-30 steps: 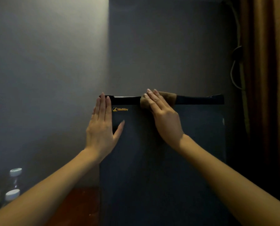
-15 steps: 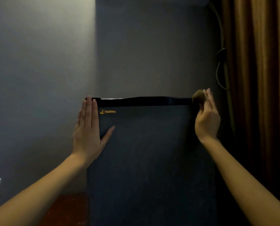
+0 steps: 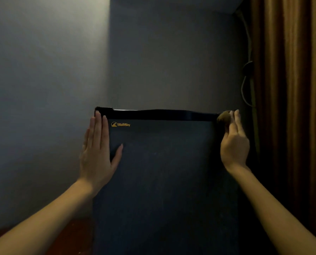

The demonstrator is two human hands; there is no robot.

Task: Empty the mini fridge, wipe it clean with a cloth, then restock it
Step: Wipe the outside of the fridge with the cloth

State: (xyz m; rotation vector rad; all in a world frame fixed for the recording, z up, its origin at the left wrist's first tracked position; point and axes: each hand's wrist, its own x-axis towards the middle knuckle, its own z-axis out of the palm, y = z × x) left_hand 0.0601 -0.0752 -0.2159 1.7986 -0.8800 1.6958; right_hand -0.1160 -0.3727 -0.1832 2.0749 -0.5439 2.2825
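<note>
1. The grey painted wall (image 3: pixel 43 89) fills the background. A brown pleated curtain (image 3: pixel 291 107) hangs along the right side.
2. The dark blue, box-shaped mini fridge (image 3: pixel 162 181) stands upright against that wall with its door closed. Its long axis runs vertically and its door faces the camera. A gold logo (image 3: pixel 120 124) sits at the door's top left corner.
3. The glossy black strip (image 3: pixel 162 115) along the door's top edge runs left to right.
4. The left hand (image 3: pixel 96 153) stays where it was a second ago. It lies flat against the door's left edge with the fingers straight and together and the thumb spread, holding nothing.
5. The right hand (image 3: pixel 234 144) has travelled from the middle of the strip to the door's top right corner. Its fingers grip the cloth, though the thumb is hidden.
6. The small brown cloth (image 3: pixel 224 116) is bunched into a ball with no clear long axis. It presses on the strip's right end, whereas a second ago it covered the strip's centre.
7. My reading is that one wiping pass along the top edge is now finished. Wiping the outside suggests that the cleaning stage is under way. The closed door hides whether the inside is emptied or restocked.
</note>
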